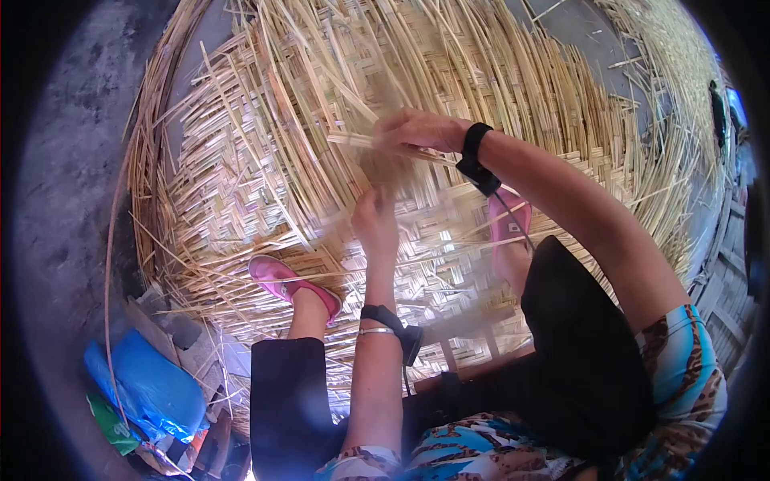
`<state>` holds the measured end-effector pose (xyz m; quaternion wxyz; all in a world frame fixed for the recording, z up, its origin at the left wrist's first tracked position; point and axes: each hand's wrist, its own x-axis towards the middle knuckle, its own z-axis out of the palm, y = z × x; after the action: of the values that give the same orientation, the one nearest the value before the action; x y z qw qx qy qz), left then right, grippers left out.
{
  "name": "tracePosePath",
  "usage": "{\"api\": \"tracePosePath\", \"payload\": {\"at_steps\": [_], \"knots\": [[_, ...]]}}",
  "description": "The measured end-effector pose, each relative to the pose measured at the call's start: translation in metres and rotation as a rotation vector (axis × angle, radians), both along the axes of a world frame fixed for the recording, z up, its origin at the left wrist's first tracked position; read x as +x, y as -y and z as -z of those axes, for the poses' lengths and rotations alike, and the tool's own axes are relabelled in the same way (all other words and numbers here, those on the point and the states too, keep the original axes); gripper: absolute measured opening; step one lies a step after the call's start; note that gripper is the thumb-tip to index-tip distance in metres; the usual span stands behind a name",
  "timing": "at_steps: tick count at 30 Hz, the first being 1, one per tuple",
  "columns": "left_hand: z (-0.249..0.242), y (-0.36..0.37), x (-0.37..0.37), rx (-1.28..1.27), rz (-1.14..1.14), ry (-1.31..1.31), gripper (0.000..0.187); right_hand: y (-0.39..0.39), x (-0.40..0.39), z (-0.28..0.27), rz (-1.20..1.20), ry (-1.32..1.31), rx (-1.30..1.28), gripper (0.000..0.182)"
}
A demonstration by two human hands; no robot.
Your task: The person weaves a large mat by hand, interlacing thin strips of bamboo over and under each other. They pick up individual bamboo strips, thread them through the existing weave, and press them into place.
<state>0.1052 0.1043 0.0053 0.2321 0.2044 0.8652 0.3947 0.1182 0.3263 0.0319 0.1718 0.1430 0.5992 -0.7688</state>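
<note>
A large woven mat of split bamboo strips (233,188) is spread out on the floor in front of me. My right hand (421,131) is closed around a pale bamboo strip (350,141), which pokes out to the left of the fingers and crosses over the mat's lengthwise strips. Just below it, my left hand (375,226) is held low over the weave. Motion smears its fingertips, so I cannot make out whether they grip anything. Long loose strip ends (553,88) fan away toward the far side.
My pink shoes (277,276) stand on the mat, one on each side of my left hand. At lower left are a blue plastic bag (152,385) and a green packet (111,425). More strips (666,48) are heaped at upper right. Grey floor (72,184) borders the left.
</note>
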Motion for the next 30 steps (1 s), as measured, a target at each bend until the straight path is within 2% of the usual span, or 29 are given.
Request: {"api": "tracePosePath", "payload": {"at_steps": [3, 6, 8, 10, 15, 19, 21, 23, 25, 28, 30], "knots": [[-0.002, -0.001, 0.001, -0.043, -0.056, 0.108, 0.027, 0.000, 0.005, -0.003, 0.007, -0.029, 0.058, 0.022], [-0.005, -0.007, 0.001, -0.007, -0.078, 0.063, 0.025, 0.009, 0.013, -0.011, 0.129, -0.018, 0.071, 0.022], [-0.005, -0.007, 0.004, 0.012, -0.062, -0.071, 0.015, 0.010, 0.021, -0.019, 0.126, -0.006, 0.076, 0.022], [-0.003, -0.007, 0.005, 0.017, -0.065, -0.059, 0.015, 0.011, 0.028, -0.022, 0.128, 0.005, 0.087, 0.023], [0.000, -0.007, 0.007, 0.036, -0.058, -0.034, 0.015, 0.018, 0.049, -0.013, 0.276, -0.171, 0.288, 0.028], [-0.002, -0.008, 0.007, 0.052, -0.050, 0.005, 0.019, 0.018, 0.060, -0.008, 0.373, 0.003, 0.254, 0.024], [0.001, -0.006, 0.007, 0.042, -0.013, -0.015, 0.021, 0.017, 0.060, -0.012, 0.360, -0.069, 0.294, 0.022], [0.006, -0.007, 0.007, 0.138, -0.056, 0.018, 0.019, 0.020, 0.062, -0.019, 0.342, -0.100, 0.342, 0.026], [0.009, -0.009, 0.010, 0.218, -0.130, 0.123, 0.016, 0.027, 0.059, -0.027, 0.326, -0.316, 0.524, 0.023], [0.008, -0.008, 0.009, 0.157, -0.103, 0.102, 0.011, 0.027, 0.054, -0.029, 0.277, -0.364, 0.561, 0.020], [0.012, -0.007, 0.008, -0.032, 0.171, -0.204, 0.009, 0.026, 0.050, -0.026, 0.256, -0.371, 0.584, 0.020]]}}
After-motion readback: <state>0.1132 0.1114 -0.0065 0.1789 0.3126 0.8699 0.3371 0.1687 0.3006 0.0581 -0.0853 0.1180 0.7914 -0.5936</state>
